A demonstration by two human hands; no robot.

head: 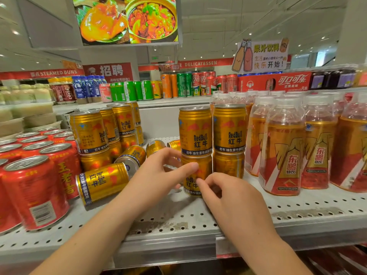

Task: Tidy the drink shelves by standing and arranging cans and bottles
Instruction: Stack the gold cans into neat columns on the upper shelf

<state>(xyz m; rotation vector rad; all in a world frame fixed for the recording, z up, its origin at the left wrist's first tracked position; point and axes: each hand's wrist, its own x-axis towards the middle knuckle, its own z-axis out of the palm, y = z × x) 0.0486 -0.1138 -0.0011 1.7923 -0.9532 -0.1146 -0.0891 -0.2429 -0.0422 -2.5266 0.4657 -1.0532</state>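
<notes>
Two gold Red Bull cans stand stacked mid-shelf: an upper can [195,132] on a lower can [204,167]. My left hand [158,171] holds the lower can from the left, thumb across its front and fingers round its far side. My right hand [224,193] has curled fingers against the same can's lower right, index tip touching the label; its thumb is hidden. A second stacked pair [229,130] stands just right of it. Several gold cans lie on their sides to the left, one at the front [103,182], another behind it [132,155], more further back [155,145].
Stacked upright gold cans [89,132] stand at left, with red cans [35,193] beside them at the shelf's left end. Orange drink bottles [284,155] fill the right. The perforated grey shelf [178,221] shows bare metal in front. Another drinks shelf [178,86] runs behind.
</notes>
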